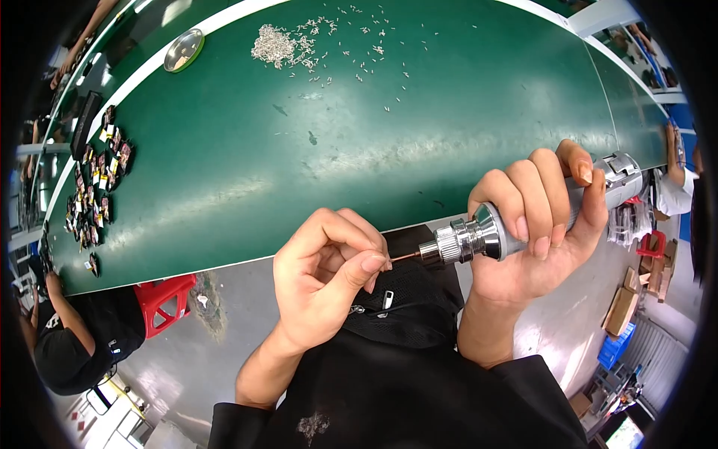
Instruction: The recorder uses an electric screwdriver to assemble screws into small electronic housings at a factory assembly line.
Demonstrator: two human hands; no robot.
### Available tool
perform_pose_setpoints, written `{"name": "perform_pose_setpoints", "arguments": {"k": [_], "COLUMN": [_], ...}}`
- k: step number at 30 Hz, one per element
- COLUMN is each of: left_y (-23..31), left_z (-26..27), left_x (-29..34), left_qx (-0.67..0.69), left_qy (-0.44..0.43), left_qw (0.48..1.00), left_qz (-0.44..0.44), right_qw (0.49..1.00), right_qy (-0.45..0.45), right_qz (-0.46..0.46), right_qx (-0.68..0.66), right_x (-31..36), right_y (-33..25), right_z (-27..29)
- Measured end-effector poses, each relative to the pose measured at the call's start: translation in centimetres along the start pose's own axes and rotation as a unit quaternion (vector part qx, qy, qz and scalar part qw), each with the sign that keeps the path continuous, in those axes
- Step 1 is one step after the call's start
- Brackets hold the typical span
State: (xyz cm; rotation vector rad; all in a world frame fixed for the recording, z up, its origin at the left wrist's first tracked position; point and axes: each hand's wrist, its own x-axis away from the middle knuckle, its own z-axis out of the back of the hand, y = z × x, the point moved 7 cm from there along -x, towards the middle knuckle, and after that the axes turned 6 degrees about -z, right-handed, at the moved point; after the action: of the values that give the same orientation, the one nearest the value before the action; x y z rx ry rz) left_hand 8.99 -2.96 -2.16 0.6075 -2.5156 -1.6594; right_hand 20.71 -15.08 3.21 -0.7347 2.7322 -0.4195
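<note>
A silver electric screwdriver (467, 236) lies in my right hand (535, 217), the fingers wrapped round its body and its nose pointing left. From its chuck runs a thin copper-coloured bit (406, 256). My left hand (325, 273) is closed in a pinch, thumb and forefinger meeting at the bit's tip. Whether a small screw also sits between those fingertips is hidden. Both hands are raised in front of my body, by the near edge of the green table (299, 172).
Tiny silver screws (274, 46) lie heaped at the table's far side, others scattered rightward. A round shallow dish (184, 51) stands at the far left. Several small black parts with pale labels (93, 187) cluster on the left. Beyond them is a red stool (164, 303) beside a seated person (75, 348).
</note>
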Motion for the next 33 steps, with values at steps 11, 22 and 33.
{"name": "perform_pose_setpoints", "arguments": {"k": [11, 22, 33], "left_y": [0.1, -0.2, -0.4], "left_z": [0.1, -0.5, -1.0], "left_x": [0.0, 0.3, 0.0], "left_qx": [-0.021, 0.037, 0.056], "left_qy": [0.032, 0.037, 0.034], "left_qw": [0.999, 0.998, 0.997], "left_qz": [0.0, 0.03, 0.038], "right_qw": [1.0, 0.994, 0.991], "right_qy": [-0.012, -0.052, -0.038], "right_qz": [0.014, 0.043, 0.063], "right_qx": [0.001, 0.087, 0.111], "right_x": [0.0, 0.6, 0.7], "right_y": [-0.1, -0.7, -0.9], "right_z": [0.0, -1.4, -1.5]}}
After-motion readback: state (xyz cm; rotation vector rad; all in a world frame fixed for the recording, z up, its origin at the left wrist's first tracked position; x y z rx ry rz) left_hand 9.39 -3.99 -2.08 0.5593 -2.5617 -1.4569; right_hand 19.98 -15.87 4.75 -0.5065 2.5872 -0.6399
